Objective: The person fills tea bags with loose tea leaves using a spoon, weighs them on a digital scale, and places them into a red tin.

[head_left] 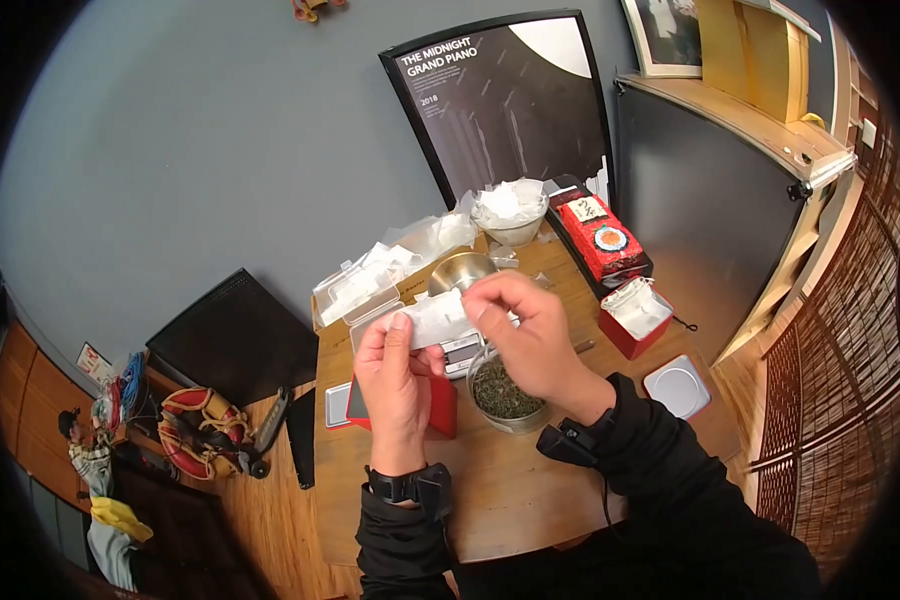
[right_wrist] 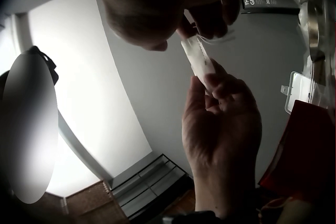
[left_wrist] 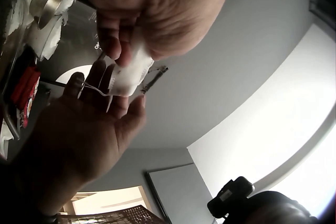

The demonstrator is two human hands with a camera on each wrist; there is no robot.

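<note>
Above the table, my left hand [head_left: 395, 385] pinches a white paper tea bag [head_left: 438, 318] between thumb and fingers. My right hand [head_left: 530, 335] is at the bag's other end, thumb and fingers drawn together. Thin white string [left_wrist: 97, 88] runs from the bag to the right hand's fingers in the left wrist view. In the right wrist view the bag [right_wrist: 198, 60] stands tilted between both hands. Below the right hand sits a clear bowl of dried green leaves [head_left: 508, 388]. A small digital scale [head_left: 462, 355] shows partly behind the hands.
A metal bowl [head_left: 458, 268], a glass bowl of white bags [head_left: 510, 228] and a plastic box of white bags [head_left: 355, 292] stand at the back. To the right are a red tea package [head_left: 600, 235], an open red tin [head_left: 630, 328] and a lid [head_left: 677, 388]. Another red tin [head_left: 442, 410] stands near the left wrist.
</note>
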